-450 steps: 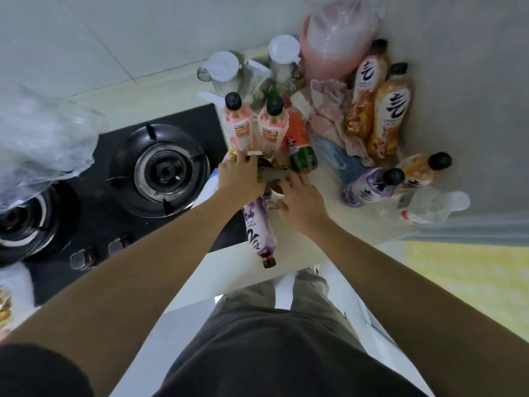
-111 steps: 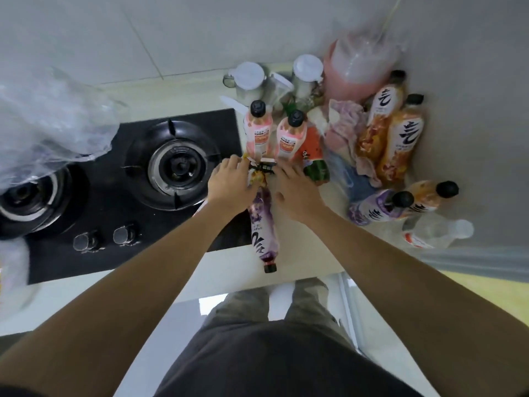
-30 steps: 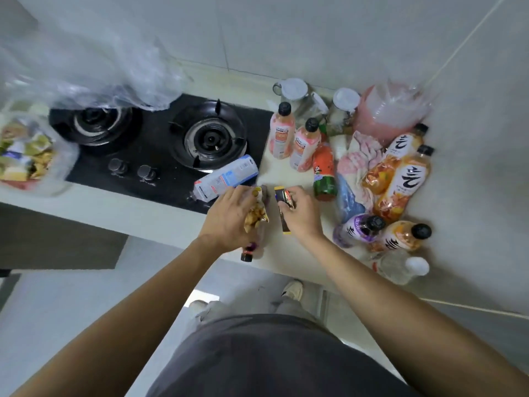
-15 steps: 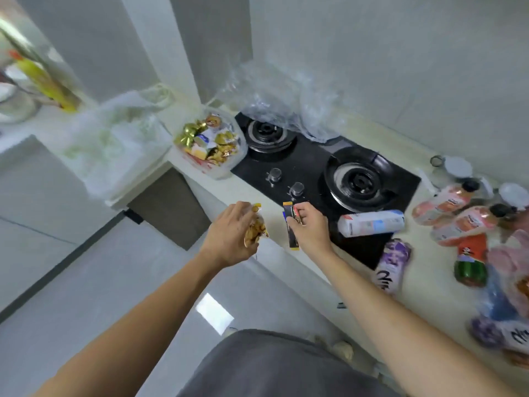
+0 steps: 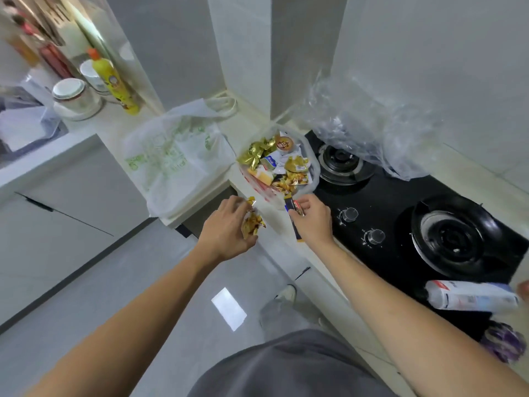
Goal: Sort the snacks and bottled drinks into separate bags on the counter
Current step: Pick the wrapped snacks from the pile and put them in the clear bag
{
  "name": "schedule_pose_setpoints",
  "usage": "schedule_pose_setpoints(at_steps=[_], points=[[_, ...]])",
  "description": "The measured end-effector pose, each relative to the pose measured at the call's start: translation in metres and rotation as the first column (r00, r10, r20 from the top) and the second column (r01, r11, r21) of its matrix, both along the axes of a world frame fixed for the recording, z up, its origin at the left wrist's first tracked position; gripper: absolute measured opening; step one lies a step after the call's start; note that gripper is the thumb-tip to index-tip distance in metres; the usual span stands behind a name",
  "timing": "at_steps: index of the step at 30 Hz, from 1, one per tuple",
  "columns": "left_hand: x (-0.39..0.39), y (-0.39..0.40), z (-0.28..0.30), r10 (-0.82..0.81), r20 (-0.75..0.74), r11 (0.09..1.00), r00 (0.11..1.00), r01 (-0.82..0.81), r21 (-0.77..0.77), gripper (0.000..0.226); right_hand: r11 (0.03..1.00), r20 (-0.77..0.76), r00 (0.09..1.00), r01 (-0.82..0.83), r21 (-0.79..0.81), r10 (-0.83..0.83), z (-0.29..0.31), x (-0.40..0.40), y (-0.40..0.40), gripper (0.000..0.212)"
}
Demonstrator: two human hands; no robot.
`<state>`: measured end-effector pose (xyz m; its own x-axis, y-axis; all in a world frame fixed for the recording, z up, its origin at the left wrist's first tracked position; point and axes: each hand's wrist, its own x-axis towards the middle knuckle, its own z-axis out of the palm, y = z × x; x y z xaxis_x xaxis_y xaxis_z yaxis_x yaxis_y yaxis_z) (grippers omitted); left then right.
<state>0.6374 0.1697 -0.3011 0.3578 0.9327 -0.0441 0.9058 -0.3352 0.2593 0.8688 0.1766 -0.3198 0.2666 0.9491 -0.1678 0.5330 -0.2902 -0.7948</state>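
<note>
snack-filled hands (image 5: pixel 229 227) beside counter edge (image 5: pixel 200 207)

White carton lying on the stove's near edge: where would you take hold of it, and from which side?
The white carton lies flat on its long side on the stove. Grip across its middle from above, fingers spanning the two long faces; the right hand is nearer, but it holds a snack bar.

Pale counter (image 5: pixel 259 116) running along the tiled wall, turning a corner at the left.

On it, a black two-burner gas hob (image 5: pixel 400 213) with a crumpled clear plastic sheet (image 5: pixel 369 127) over its far edge; just left of the hob, an open bag of snacks (image 5: pixel 279 164); beside that, a flat white bag with green print (image 5: pixel 174 156) overhanging the counter's edge. A white-labelled bottle (image 5: pixel 472 296) lies on its side across the hob's near corner, a purple bottle (image 5: pixel 503 340) just beyond it. On the left stretch stand a yellow bottle (image 5: pixel 116 81) and a white pot (image 5: pixel 76 97).
</note>
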Motion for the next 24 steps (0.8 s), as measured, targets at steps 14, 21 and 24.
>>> schedule_pose_setpoints(at_steps=[14, 21, 24], points=[[0.023, 0.216, -0.015, -0.127, -0.046, 0.974, 0.991, 0.116, -0.194, 0.073, 0.965, 0.161, 0.963, 0.236, -0.114, -0.217, -0.024, -0.004, 0.175, 0.024], [0.042, 0.291, -0.046, -0.355, -0.026, 0.921, 0.934, 0.345, -0.183, 0.071, 0.903, 0.237, 0.893, 0.415, -0.11, -0.381, -0.034, -0.02, 0.205, 0.023], [0.041, 0.31, -0.055, -0.437, -0.008, 0.882, 0.899, 0.427, -0.198, 0.076, 0.878, 0.228, 0.862, 0.476, -0.055, -0.453, -0.037, -0.029, 0.211, 0.026]])
